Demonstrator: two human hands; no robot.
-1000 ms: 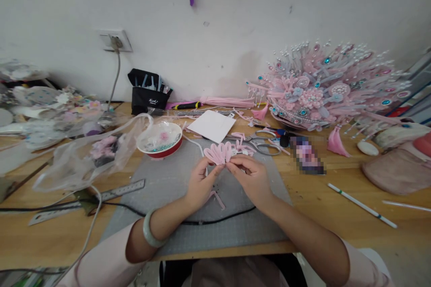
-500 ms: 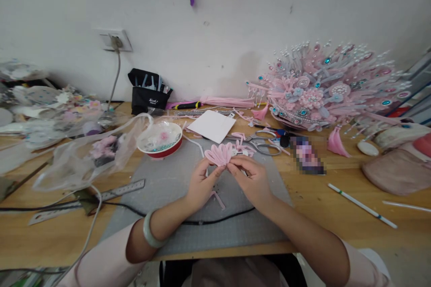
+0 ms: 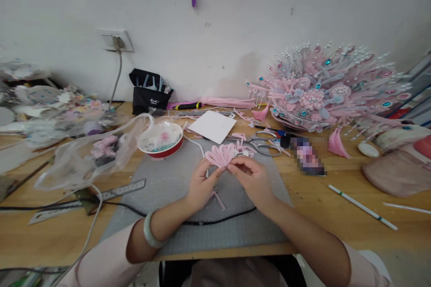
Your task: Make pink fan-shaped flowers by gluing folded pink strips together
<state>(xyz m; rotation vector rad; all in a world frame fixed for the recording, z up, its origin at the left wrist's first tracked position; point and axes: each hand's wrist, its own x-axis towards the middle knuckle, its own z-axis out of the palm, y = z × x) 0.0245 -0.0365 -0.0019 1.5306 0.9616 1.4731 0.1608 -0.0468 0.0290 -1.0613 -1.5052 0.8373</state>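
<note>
Both hands meet over a grey cutting mat. My left hand pinches the base of a pink looped fan-shaped piece made of fuzzy strips. My right hand is closed on the same piece from the right, fingers curled at its base. A short pink strip lies on the mat below my hands. A pale green bangle sits on my left wrist.
Scissors and a white card lie behind the piece. A red-rimmed bowl, plastic bags and a metal ruler are to the left. A large pink beaded headdress stands at the right, a white pen nearer.
The pink piece has been turned slightly between my fingers and lowered a little. Both hands stay in nearly the same place.
</note>
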